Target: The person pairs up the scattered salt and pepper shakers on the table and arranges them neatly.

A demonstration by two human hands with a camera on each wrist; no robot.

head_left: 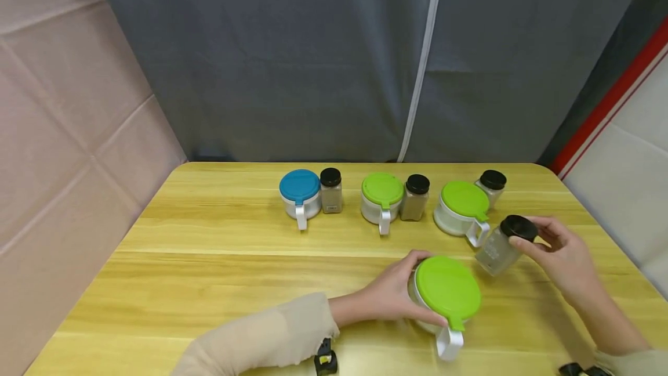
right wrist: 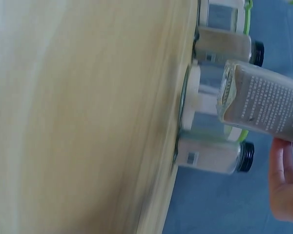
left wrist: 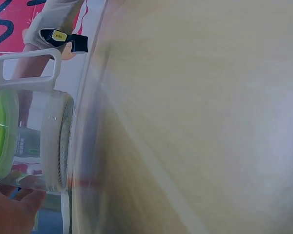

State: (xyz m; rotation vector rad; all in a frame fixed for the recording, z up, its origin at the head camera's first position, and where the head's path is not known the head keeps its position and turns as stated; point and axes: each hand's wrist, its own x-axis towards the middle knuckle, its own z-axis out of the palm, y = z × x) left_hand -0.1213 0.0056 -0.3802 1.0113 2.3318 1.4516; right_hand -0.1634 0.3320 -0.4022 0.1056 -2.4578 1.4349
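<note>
My left hand (head_left: 388, 292) grips a clear seasoning jar (left wrist: 31, 139) with a green lid (head_left: 449, 288) and white handle, thumb and fingers around its side. The handle points toward the front of the table. To the right, my right hand (head_left: 566, 254) pinches a spice bottle (head_left: 498, 254) by its black cap. That bottle is tilted, its base toward the left, and the right wrist view shows printed text on its side (right wrist: 271, 100). Just behind it stands another green-lidded jar (head_left: 454, 219), with a black-capped bottle (head_left: 493, 187) at its back right.
Along the back of the wooden table (head_left: 209, 283) stand a blue-lidded jar (head_left: 300, 190) beside a black-capped bottle (head_left: 331, 193), then a green-lidded jar (head_left: 382, 193) beside another bottle (head_left: 416, 199). A grey curtain (head_left: 287, 62) hangs behind the table.
</note>
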